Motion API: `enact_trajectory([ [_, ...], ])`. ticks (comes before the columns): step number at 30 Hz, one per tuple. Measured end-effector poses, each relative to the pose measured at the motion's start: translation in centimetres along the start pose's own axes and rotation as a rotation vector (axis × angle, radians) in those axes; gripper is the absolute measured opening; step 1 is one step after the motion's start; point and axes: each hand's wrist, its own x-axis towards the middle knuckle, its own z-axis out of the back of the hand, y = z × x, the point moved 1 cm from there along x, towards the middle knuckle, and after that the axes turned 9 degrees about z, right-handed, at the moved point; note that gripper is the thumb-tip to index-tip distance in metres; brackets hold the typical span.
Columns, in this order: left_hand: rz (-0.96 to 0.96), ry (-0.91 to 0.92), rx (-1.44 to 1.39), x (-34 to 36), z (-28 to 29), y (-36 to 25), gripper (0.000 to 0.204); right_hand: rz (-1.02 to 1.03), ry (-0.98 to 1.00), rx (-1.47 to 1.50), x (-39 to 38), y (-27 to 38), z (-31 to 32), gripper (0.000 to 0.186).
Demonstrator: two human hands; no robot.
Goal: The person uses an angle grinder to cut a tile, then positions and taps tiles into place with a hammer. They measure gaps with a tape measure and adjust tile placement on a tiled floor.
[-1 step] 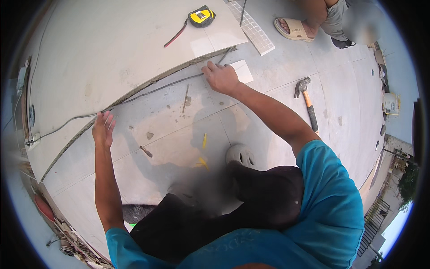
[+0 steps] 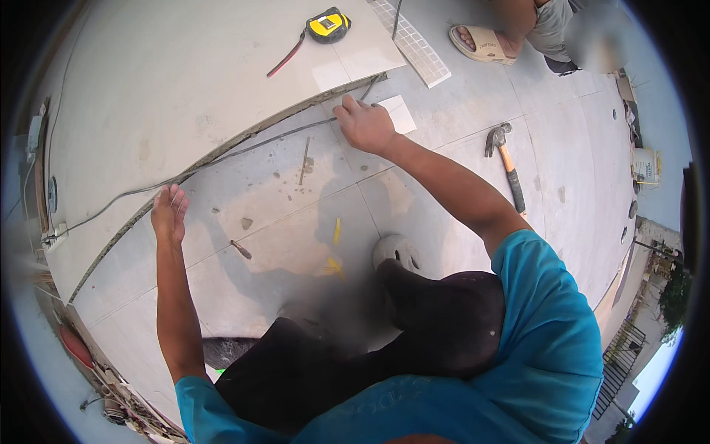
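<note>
A long grey cable (image 2: 277, 138) runs along the raw edge of a large pale tile slab (image 2: 200, 89), partly over its surface at the left. My right hand (image 2: 364, 126) is closed on the cable near the slab's right corner, fingers curled; the exact grip is hidden. Beside it a small white tile piece (image 2: 399, 114) lies on the floor. My left hand (image 2: 170, 213) is open, palm turned inward, its fingertips at the slab's edge just below the cable. Whether they touch the edge I cannot tell.
A yellow-black tape measure (image 2: 328, 27) rests on the slab. A claw hammer (image 2: 507, 166) lies right of my arm. A white grid strip (image 2: 416, 46) is beyond the slab; another person's sandalled foot (image 2: 484, 44) is nearby. Small debris (image 2: 247, 223) dots the floor.
Near my left fingertips the cable sits slightly farther onto the slab, a little away from the fingers. Both hands are almost where they were.
</note>
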Motion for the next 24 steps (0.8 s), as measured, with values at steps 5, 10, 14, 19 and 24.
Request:
enact_trajectory([
  [5, 0.111, 0.012, 0.03, 0.0, -1.9, -0.7, 0.059, -0.073, 0.039, 0.139, -1.8, -0.8, 2.1, 0.024],
  [10, 0.227, -0.01, 0.093, -2.2, -6.5, -0.9, 0.061, -0.076, 0.047, 0.07, -2.7, -4.0, 0.4, 0.022],
  [14, -0.013, 0.014, -0.085, 1.6, -5.3, 1.0, 0.055, -0.111, -0.065, 0.068, -2.8, -6.3, 0.5, 0.023],
  [19, -0.017, 0.006, -0.139, -0.5, -6.3, 1.8, 0.04, -0.117, -0.149, -0.014, -4.6, -7.5, 2.5, 0.024],
  [24, -0.11, 0.005, -0.166, -3.2, -7.4, -2.3, 0.036, -0.103, -0.316, -0.047, -4.5, -8.9, 5.3, 0.029],
])
